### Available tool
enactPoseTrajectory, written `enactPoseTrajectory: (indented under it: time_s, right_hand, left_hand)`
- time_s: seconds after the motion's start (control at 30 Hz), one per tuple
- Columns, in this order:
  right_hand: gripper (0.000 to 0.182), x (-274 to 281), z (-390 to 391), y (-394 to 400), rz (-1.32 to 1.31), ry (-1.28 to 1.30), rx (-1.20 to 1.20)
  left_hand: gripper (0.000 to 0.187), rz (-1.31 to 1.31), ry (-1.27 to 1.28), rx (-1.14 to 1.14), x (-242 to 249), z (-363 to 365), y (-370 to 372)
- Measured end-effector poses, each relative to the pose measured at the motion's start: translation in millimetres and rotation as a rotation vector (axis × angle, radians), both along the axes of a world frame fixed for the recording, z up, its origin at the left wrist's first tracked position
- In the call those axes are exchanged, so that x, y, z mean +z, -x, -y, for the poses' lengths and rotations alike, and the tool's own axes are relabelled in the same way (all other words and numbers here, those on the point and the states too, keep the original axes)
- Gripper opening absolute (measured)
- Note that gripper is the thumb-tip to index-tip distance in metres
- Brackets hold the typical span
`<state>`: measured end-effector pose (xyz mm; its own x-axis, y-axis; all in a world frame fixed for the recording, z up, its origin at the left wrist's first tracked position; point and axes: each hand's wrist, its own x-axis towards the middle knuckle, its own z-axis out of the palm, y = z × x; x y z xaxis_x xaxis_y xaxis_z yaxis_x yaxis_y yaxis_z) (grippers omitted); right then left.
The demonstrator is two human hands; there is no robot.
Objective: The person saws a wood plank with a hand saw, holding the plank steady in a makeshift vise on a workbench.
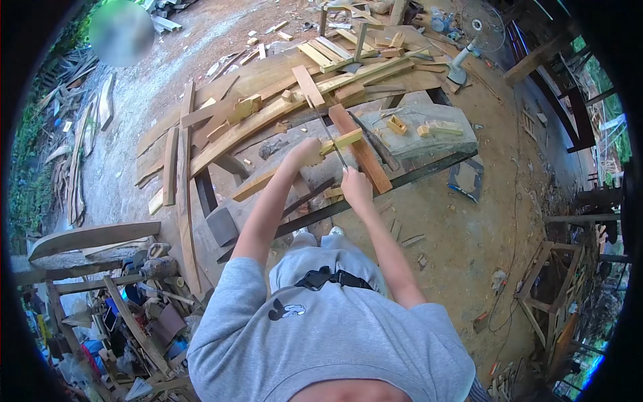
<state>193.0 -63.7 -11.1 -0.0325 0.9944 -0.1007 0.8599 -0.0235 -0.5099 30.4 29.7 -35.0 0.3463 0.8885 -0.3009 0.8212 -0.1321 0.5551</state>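
My right hand (357, 187) is closed on the near end of a saw (325, 127), whose thin dark blade, seen nearly edge-on, points away from me. The blade crosses a pale yellow wood strip (348, 139). To the left of the blade, my left hand (305, 153) is closed round that strip, its fingertips partly hidden. Under the strip's right end, a reddish-brown board (362, 151) lies across the worn workbench (432, 142). A dark narrow bar (375, 139) rests just right of this board.
Small wood blocks (396, 124) sit on the bench's right part. Beyond it, long planks and offcuts cover a broad board (221, 87). A standing fan (459, 67) is at the back right. A cluttered wooden rack (127, 315) stands at left, and a wooden frame (549, 278) at right.
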Motion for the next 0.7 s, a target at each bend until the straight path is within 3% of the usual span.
enactPoseTrajectory:
  time_s: [0.27, 0.3, 0.33, 0.43, 0.7]
  right_hand:
    - [0.025, 6.4, 87.6, -40.9, -0.119, 0.074, -0.070]
    - [0.025, 9.7, 94.2, -44.3, -0.127, 0.087, -0.095]
    - [0.025, 9.4, 93.2, -44.6, -0.127, 0.089, -0.099]
    - [0.025, 7.4, 71.3, -33.1, -0.193, 0.078, -0.081]
    - [0.025, -4.5, -8.2, 12.2, 0.001, -0.020, -0.030]
  left_hand:
    - [0.020, 0.025, 0.086, 0.029, -0.2, -3.2, 0.9]
    - [0.020, -0.016, -0.046, -0.030, -6.8, -2.1, 1.5]
    - [0.019, -0.060, -0.177, -0.093, -13.0, -1.7, 1.6]
    - [0.020, -0.001, 0.030, -0.023, 3.4, 0.3, -1.3]
    - [0.027, -0.068, -0.141, -0.079, -3.5, 2.1, 0.0]
